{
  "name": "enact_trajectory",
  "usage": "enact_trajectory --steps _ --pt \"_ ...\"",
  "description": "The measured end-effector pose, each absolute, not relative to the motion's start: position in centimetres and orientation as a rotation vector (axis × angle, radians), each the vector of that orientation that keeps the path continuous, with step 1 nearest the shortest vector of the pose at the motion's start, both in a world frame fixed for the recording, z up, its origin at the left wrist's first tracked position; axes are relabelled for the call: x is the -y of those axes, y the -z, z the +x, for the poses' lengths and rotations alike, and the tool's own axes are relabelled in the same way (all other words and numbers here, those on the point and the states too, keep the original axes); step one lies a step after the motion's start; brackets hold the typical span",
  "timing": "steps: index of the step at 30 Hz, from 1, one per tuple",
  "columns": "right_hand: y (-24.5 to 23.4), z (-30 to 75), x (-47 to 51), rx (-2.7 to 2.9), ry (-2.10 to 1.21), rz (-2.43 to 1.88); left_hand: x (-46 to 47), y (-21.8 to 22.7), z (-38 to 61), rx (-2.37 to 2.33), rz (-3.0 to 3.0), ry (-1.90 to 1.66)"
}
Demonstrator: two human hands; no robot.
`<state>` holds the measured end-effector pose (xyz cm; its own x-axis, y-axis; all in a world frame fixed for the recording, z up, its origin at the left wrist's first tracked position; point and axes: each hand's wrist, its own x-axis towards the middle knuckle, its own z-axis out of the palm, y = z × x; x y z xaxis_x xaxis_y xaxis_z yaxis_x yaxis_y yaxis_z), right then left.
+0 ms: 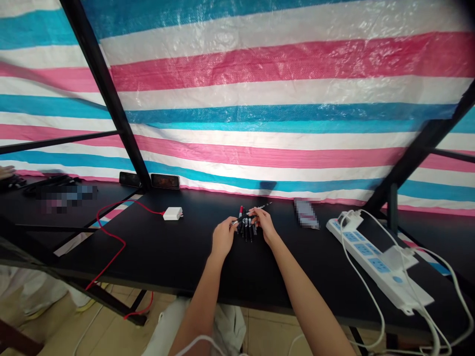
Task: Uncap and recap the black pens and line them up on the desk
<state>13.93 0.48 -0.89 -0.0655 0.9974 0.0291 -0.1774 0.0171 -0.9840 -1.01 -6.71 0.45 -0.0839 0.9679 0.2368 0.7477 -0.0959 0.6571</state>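
My left hand [222, 238] curled at pens [245, 226] on table [174, 252], grip unclear. Right hand [262, 223] pinches thin pen [264, 205]: probably light, stiff, slick; I'd hold mid-barrel.

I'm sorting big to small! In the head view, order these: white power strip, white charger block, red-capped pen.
1. Long white plastic power strip.
2. Small white charger block.
3. Thin red-capped pen, partly hidden among pens.

Matt desk [178, 257], shiny tarp [260, 99]
Desk top: smooth black, low sheen. Tarp: woven plastic sheet, glossy, crinkled w/ glare. Frame post [107, 94]: black metal, matt. Power strip [374, 264] & charger [172, 213]: smooth white plastic. Pens [245, 228]: black plastic barrels, slight gloss
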Motion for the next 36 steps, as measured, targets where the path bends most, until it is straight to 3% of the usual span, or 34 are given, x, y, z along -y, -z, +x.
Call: enact_trajectory --steps 10,17,24,36 --pt "0.7 13.5 0.1 1.461 -1.120 -1.023 6.7 0.0 -0.8 -1.803 1.900 -1.093" --pt "0.2 15.0 0.7 1.671 -0.446 -1.797 6.8 -0.2 -1.0 -1.882 1.770 -1.189" --pt "0.3 15.0 1.0 1.859 -0.322 -1.998 6.3 -0.3 -1.5 -1.968 1.755 -1.215" --pt "-0.1 14.5 1.4 1.889 -0.142 -2.074 1.4 -0.1 -6.2 -2.789 1.837 -0.777"
